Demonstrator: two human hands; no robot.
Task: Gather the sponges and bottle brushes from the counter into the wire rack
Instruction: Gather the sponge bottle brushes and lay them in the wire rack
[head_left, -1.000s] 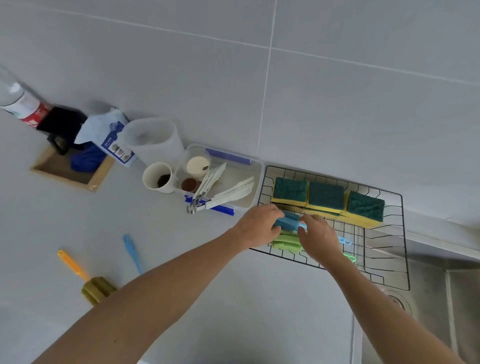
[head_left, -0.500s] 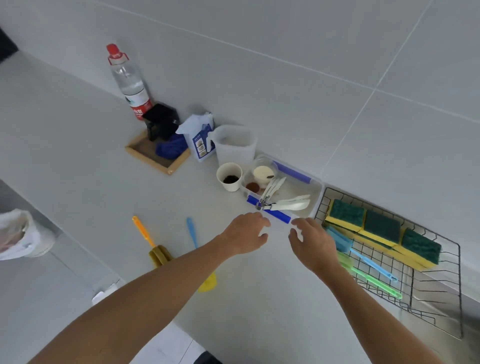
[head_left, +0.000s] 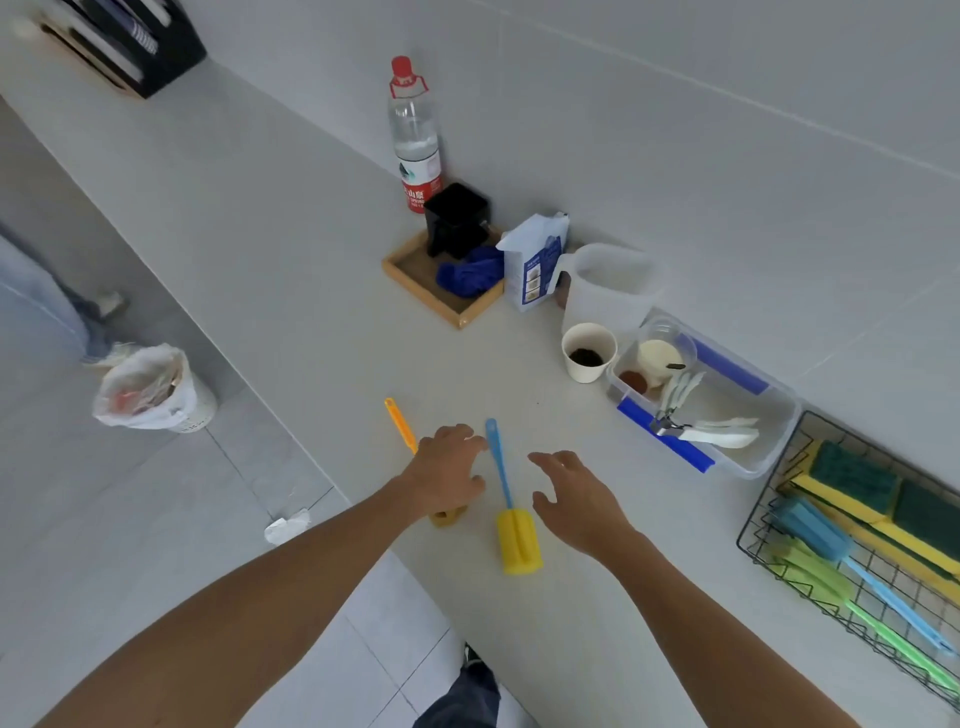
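Note:
Two bottle brushes lie on the white counter. One has a blue handle and a yellow sponge head (head_left: 518, 540). The other has an orange handle (head_left: 400, 423), and its olive head is mostly hidden under my left hand (head_left: 449, 475). That hand hovers over it with fingers spread and holds nothing. My right hand (head_left: 576, 501) is open just right of the blue-handled brush, not touching it. At the right edge the wire rack (head_left: 753, 525) holds green-and-yellow sponges (head_left: 852, 480), a blue brush (head_left: 815, 530) and a green brush (head_left: 810, 571).
A clear plastic tub (head_left: 769, 441) with utensils sits left of the rack. Behind it stand a paper cup (head_left: 588, 352), a white jug (head_left: 610, 291), a carton (head_left: 535, 262), a wooden tray (head_left: 421, 280) and a water bottle (head_left: 414, 137). The counter's front edge runs just left of my left hand.
Both hands left the rack, where they had laid the blue brush, and moved left across the counter to the two loose brushes. The view swung left with them.

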